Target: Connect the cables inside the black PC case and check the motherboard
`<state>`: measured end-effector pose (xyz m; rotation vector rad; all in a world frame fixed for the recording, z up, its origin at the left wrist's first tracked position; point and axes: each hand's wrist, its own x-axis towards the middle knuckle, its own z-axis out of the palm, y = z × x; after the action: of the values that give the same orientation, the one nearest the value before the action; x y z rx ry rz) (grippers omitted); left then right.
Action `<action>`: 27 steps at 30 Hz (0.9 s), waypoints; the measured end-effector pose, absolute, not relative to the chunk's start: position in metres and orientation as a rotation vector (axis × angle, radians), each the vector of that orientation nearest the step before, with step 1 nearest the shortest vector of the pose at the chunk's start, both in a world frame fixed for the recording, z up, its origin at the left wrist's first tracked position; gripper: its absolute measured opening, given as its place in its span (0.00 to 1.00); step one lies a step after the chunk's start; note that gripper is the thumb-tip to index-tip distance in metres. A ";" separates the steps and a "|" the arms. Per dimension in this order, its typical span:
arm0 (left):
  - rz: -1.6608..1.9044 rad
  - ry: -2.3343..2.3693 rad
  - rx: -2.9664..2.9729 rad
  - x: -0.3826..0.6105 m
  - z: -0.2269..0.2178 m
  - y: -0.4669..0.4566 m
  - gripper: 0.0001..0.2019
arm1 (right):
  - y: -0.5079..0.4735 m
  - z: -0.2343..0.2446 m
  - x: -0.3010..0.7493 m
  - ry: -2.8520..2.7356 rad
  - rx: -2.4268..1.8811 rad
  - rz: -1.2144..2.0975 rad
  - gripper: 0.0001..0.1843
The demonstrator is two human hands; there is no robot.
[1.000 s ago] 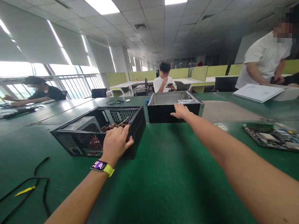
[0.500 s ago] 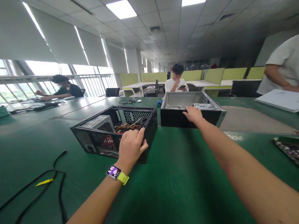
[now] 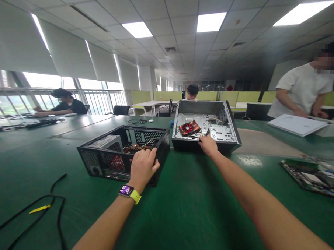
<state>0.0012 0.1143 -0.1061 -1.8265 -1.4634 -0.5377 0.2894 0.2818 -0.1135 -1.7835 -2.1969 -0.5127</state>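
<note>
My left hand (image 3: 143, 167), with a watch on a yellow strap at the wrist, grips the near wall of a black mesh computer case (image 3: 110, 159) that lies open on the green table (image 3: 185, 210). Wires and a grey power supply show inside it. My right hand (image 3: 207, 145) is stretched forward and holds the front edge of a second, grey-lined open case (image 3: 230, 133), which is tipped up toward me. A red-fanned graphics card (image 3: 189, 128) lies inside that case.
A circuit board (image 3: 308, 175) lies at the right on the table. Black cables with a yellow tag (image 3: 38, 209) trail at the near left. A person in a white shirt (image 3: 301, 92) stands at the right by a white panel (image 3: 297, 124). Two other people sit further back.
The grey-lined case has tilted up toward me under my right hand, so its inside and the red card now show. My left hand stays on the black mesh case.
</note>
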 end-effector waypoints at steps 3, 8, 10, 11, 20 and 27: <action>-0.539 -1.477 -1.824 0.002 -0.106 0.115 0.16 | 0.270 -0.120 0.290 -2.206 -1.792 -0.512 0.14; -0.553 -1.489 -1.820 0.005 -0.105 0.115 0.16 | 0.252 -0.128 0.290 -2.222 -1.795 -0.487 0.14; -0.554 -1.486 -1.824 0.005 -0.105 0.115 0.16 | 0.246 -0.130 0.290 -2.226 -1.790 -0.480 0.14; -0.555 -1.484 -1.826 0.005 -0.105 0.115 0.16 | 0.242 -0.132 0.290 -2.229 -1.787 -0.477 0.13; -0.577 -1.481 -1.824 0.006 -0.104 0.113 0.16 | 0.222 -0.153 0.287 -2.274 -1.797 -0.413 0.13; -0.548 -1.477 -1.817 0.008 -0.103 0.113 0.17 | 0.218 -0.171 0.286 -2.360 -1.826 -0.331 0.13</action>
<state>0.0077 0.1129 -0.1030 -1.8166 -1.4767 -0.5481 0.2860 0.2181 -0.1710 -1.8265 -2.3603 -0.3313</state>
